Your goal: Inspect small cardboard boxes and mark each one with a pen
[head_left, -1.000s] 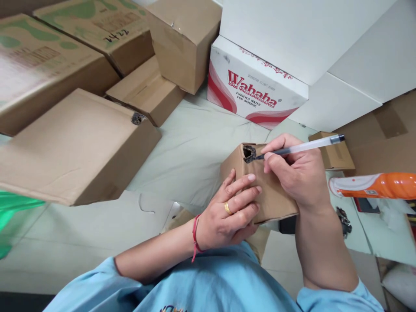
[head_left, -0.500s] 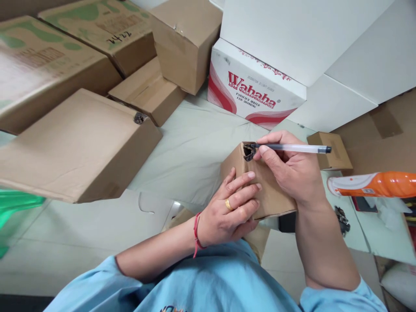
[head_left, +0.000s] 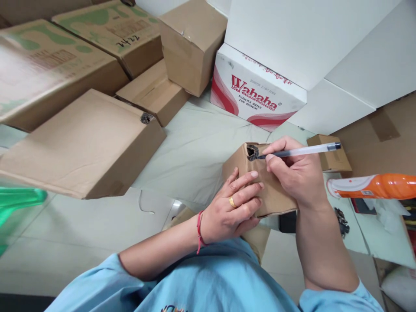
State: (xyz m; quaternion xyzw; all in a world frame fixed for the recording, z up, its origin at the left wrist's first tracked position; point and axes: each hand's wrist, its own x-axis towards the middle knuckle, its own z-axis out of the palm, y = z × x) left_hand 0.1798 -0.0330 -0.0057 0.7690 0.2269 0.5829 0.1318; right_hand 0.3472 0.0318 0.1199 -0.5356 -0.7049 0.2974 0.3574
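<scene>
A small brown cardboard box [head_left: 273, 197] is held in front of my body. One top corner has a hole [head_left: 251, 151] with a black, scribbled-looking edge. My left hand [head_left: 232, 207], with a gold ring and a red bracelet, grips the box, its fingers laid over the near face. In my right hand [head_left: 297, 173] is a pen [head_left: 313, 150] with a clear barrel and dark end, pinched between thumb and fingers. The pen's tip touches the cardboard just right of the blackened hole. The underside of the box is hidden.
At left lies a larger cardboard box [head_left: 74, 147] with a blackened corner. Behind it are an open carton [head_left: 152, 93] and green-printed cartons [head_left: 139, 32]. A white-and-red Wahaha carton [head_left: 256, 91] stands ahead. On the right are an orange bottle [head_left: 373, 186] and a small box [head_left: 334, 156].
The pen's tip has moved from the hole's edge slightly right and down, and the pen is more tilted. My left hand still holds the box. The view has shifted slightly.
</scene>
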